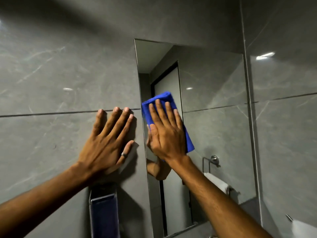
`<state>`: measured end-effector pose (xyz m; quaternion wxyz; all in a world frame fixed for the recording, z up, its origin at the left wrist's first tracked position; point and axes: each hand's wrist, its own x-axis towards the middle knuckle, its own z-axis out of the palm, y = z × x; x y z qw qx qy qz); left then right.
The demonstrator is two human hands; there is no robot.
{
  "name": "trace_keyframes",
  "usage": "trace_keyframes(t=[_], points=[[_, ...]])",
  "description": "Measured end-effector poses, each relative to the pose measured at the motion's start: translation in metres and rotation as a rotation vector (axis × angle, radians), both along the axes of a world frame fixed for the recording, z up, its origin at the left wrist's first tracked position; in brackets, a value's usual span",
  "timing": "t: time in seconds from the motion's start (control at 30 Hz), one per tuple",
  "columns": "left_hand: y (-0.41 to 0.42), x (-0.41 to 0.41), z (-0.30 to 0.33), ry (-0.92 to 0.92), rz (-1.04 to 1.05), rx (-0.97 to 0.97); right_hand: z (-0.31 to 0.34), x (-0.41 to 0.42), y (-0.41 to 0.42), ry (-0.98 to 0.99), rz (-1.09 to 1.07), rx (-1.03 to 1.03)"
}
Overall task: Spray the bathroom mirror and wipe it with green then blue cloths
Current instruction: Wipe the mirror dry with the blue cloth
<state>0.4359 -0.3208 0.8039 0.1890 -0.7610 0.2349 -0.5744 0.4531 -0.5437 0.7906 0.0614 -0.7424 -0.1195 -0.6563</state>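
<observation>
The tall mirror point(214, 83) hangs on the grey tiled wall, right of centre. My right hand point(167, 133) lies flat on a folded blue cloth point(188, 140) and presses it against the mirror near its left edge, about halfway up. My left hand point(109, 141) rests flat on the wall tiles just left of the mirror, fingers spread, holding nothing; a ring sits on its thumb. No green cloth and no spray bottle are in view.
A dark wall-mounted holder point(103, 210) hangs below my left forearm. The mirror reflects a towel bar with a white towel point(217, 182) and a doorway. Something white point(303, 229) shows at the bottom right corner.
</observation>
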Motion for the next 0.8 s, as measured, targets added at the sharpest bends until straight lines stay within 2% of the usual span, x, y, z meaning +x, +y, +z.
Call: trace_keyframes(t=[0.2, 0.33, 0.5, 0.63, 0.8], points=[[-0.001, 0.0, -0.002, -0.033, -0.006, 0.07, -0.028, 0.014, -0.09, 0.026, -0.079, 0.226], [-0.003, -0.001, -0.003, -0.047, -0.036, 0.075, -0.025, 0.018, -0.185, 0.123, 0.015, 0.422], [-0.004, -0.001, -0.003, -0.048, -0.042, 0.073, -0.019, 0.015, -0.257, 0.143, -0.062, 0.659], [-0.003, 0.002, -0.001, -0.05, -0.042, 0.081, -0.023, 0.014, -0.229, 0.137, -0.064, 0.639], [-0.005, 0.004, 0.001, -0.016, -0.037, 0.082, -0.049, 0.009, -0.118, 0.109, -0.03, 0.362]])
